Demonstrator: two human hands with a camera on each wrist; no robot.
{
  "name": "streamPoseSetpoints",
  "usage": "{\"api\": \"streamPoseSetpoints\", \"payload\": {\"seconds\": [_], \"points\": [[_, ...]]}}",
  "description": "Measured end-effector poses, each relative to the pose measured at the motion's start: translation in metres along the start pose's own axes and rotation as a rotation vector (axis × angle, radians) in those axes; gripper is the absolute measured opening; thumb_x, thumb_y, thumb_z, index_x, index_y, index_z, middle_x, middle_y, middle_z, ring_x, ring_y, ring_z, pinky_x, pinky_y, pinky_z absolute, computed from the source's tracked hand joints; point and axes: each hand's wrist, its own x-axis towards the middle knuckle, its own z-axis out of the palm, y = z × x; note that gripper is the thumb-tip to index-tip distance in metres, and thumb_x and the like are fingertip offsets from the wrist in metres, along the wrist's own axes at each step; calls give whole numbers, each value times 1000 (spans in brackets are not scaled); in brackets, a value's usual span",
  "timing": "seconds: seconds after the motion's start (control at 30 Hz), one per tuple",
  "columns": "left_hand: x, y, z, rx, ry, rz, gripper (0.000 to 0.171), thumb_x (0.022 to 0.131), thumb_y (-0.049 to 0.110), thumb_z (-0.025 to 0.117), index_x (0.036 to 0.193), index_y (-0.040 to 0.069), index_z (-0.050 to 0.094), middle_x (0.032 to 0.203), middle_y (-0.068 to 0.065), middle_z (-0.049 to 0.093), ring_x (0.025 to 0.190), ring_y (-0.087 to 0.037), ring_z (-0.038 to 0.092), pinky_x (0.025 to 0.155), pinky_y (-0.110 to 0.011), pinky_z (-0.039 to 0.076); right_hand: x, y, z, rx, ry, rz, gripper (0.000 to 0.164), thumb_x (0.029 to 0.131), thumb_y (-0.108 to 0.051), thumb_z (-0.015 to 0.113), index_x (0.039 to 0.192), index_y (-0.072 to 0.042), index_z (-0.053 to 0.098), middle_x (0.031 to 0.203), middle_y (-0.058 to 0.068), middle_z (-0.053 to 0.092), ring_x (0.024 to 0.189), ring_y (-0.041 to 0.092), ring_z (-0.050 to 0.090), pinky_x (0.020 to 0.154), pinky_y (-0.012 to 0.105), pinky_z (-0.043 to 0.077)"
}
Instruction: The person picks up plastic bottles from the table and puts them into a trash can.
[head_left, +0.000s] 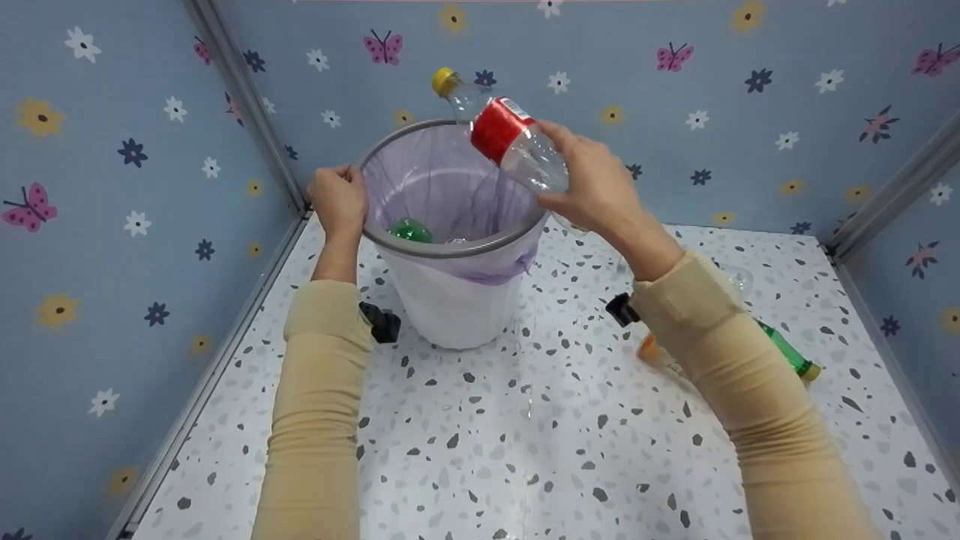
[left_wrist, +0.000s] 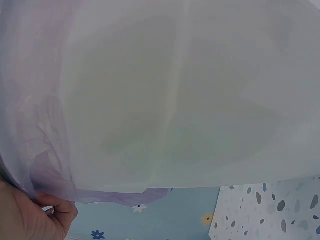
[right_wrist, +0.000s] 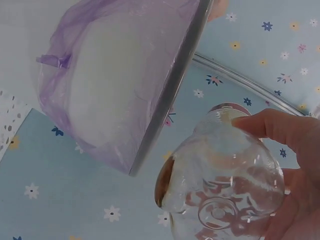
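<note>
A white trash bin [head_left: 457, 307] with a grey rim stands upright, lined with a purple plastic bag [head_left: 420, 191]. At the rim's left side, my left hand [head_left: 339, 201] grips the edge with curled fingers; the left wrist view has its fingers [left_wrist: 62, 212] against the bag. My right hand [head_left: 600, 184] holds a clear plastic bottle [head_left: 502, 131] by its base end. The bottle has a red label and a yellow cap, and tilts with the cap up and left, over the bin's opening. Inside the bin lies a green bottle [head_left: 410, 230], partly hidden by the rim.
On the speckled surface [head_left: 540, 435], right of the bin, lie a green bottle [head_left: 787, 351], an orange-ended clear bottle [head_left: 651, 351] and another clear piece [head_left: 739, 279], partly behind my right sleeve. Flowered walls [head_left: 660, 112] enclose the back and both sides.
</note>
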Motion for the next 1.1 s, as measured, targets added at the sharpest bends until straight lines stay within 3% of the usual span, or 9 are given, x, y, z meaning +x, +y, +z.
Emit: {"api": "streamPoseSetpoints", "payload": {"seconds": [0.3,0.57,0.73,0.77,0.83,0.93,1.0,1.1], "points": [[0,0,0,6,-4,8,39,90,12,43,53,11,34,49,3,25,44,-9,21,48,-26,19,21,-23,4,-23,-14,32,78,76,-18,68,139,-27,24,133,3,40,117,22,40,90,41,37],[0,-1,0,11,-4,-8,38,90,13,44,54,12,34,50,4,28,47,-10,25,49,-26,21,39,-34,12,-10,-5,44,77,75,-16,68,139,-27,26,129,2,44,110,18,44,85,34,40],[0,-1,1,16,-6,-19,34,91,14,44,57,8,41,52,1,33,48,-11,29,50,-27,24,47,-34,21,-10,-7,65,76,75,-19,69,138,-27,26,127,2,45,110,19,45,86,35,39],[0,0,2,19,-5,-23,33,91,14,44,59,7,48,53,0,40,49,-11,33,51,-26,27,48,-34,22,-17,-6,65,76,75,-20,69,138,-27,27,127,3,45,110,19,45,86,36,39],[0,0,2,29,-6,-32,31,91,15,44,68,5,61,60,-4,52,54,-12,41,54,-26,32,50,-34,25,-39,0,62,76,75,-21,68,138,-26,27,127,3,45,110,20,45,87,38,39],[0,1,2,45,-12,-41,29,92,16,43,88,2,68,76,-9,61,62,-14,47,58,-26,37,52,-34,29,-60,22,47,75,74,-21,69,138,-24,29,126,5,47,110,21,45,86,40,38],[0,1,2,46,-14,-42,30,92,17,43,90,2,68,76,-8,60,61,-14,46,58,-26,35,53,-35,31,-67,32,42,75,74,-21,69,138,-24,29,126,5,47,110,21,45,86,40,38],[0,0,2,33,-12,-39,30,92,16,43,81,2,66,65,-3,53,56,-12,40,54,-25,31,55,-37,34,-59,34,38,75,75,-21,69,137,-24,28,127,4,46,111,20,45,88,40,37]]}}
